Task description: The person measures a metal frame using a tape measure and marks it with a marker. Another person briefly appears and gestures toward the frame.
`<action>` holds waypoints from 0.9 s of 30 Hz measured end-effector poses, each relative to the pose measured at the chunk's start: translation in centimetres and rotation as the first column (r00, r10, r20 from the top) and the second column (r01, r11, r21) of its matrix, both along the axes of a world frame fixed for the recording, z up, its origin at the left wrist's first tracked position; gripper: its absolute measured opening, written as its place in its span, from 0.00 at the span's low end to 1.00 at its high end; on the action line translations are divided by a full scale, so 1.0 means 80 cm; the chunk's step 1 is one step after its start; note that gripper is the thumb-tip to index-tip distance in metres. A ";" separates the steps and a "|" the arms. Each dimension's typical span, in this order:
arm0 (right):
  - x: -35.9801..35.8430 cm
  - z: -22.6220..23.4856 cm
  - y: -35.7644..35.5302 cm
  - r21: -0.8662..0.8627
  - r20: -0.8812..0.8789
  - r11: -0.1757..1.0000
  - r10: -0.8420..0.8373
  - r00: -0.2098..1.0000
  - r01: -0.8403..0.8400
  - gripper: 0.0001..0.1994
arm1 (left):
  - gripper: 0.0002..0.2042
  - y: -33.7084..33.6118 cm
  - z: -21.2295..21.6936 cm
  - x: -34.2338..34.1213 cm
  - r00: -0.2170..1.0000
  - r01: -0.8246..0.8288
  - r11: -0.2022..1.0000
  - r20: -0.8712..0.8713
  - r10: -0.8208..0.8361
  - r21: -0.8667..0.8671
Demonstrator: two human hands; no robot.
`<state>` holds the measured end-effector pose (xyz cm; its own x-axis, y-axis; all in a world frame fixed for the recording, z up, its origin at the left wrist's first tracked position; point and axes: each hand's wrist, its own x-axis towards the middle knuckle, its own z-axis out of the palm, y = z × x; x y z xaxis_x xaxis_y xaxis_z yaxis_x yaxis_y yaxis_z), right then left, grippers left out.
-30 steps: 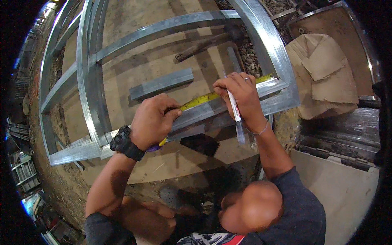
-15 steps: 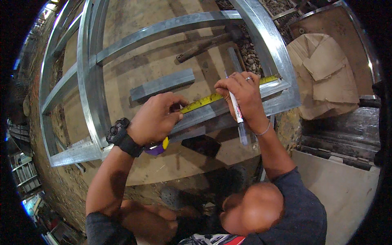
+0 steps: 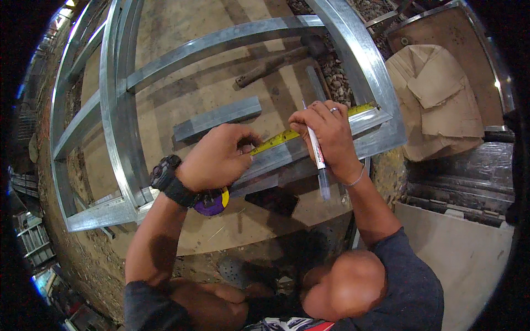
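A yellow tape measure blade (image 3: 276, 140) lies along the near bar of a galvanized metal frame (image 3: 371, 66), its end by the right corner. My left hand (image 3: 215, 157), with a black watch at the wrist, pinches the blade. Below that wrist shows the tape's purple and yellow case (image 3: 212, 204), partly covered by my forearm. My right hand (image 3: 330, 138) is closed around a white marker pen (image 3: 316, 148), its thin tip pointing away from me and a clear cap on its rear end. This hand rests over the blade and hides part of it.
Inside the frame lie a short square metal tube (image 3: 218, 118) and a hammer (image 3: 270, 67) on a brown board (image 3: 221, 230). A dark flat piece (image 3: 272, 201) sits near the bar. Folded brown paper (image 3: 441, 105) is at the right.
My left hand has slid slightly right along the blade. The purple and yellow case shows more below my wrist. My right hand and the marker pen have barely moved.
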<state>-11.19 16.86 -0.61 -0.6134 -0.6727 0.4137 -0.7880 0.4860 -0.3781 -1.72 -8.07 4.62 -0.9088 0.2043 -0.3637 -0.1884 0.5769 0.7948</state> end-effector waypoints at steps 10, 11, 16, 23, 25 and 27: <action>0.004 0.000 0.000 -0.041 -0.007 0.999 -0.008 1.000 0.007 0.07 | 0.13 0.004 -0.019 0.004 0.991 -0.082 0.991 -0.101 0.092 0.103; 0.003 -0.001 0.000 -0.046 -0.004 0.999 -0.011 1.000 0.011 0.07 | 0.13 0.005 -0.018 0.003 0.990 -0.097 0.990 -0.094 0.106 0.098; 0.003 -0.001 0.001 -0.064 -0.014 0.998 -0.023 1.000 0.022 0.07 | 0.12 0.006 -0.015 -0.001 0.990 -0.141 0.982 0.014 0.141 0.126; -0.001 0.000 -0.002 -0.163 -0.051 0.986 -0.022 0.998 0.013 0.09 | 0.12 0.008 -0.014 0.002 0.981 -0.194 0.969 0.039 0.190 0.151; 0.003 0.014 0.004 -0.291 -0.007 0.957 -0.011 1.000 0.008 0.12 | 0.12 0.006 -0.017 0.002 0.988 -0.155 0.975 0.003 0.157 0.162; 0.010 0.021 0.016 -0.437 0.149 0.899 0.045 0.988 0.025 0.17 | 0.12 0.003 -0.016 0.002 0.990 -0.140 0.977 -0.004 0.142 0.163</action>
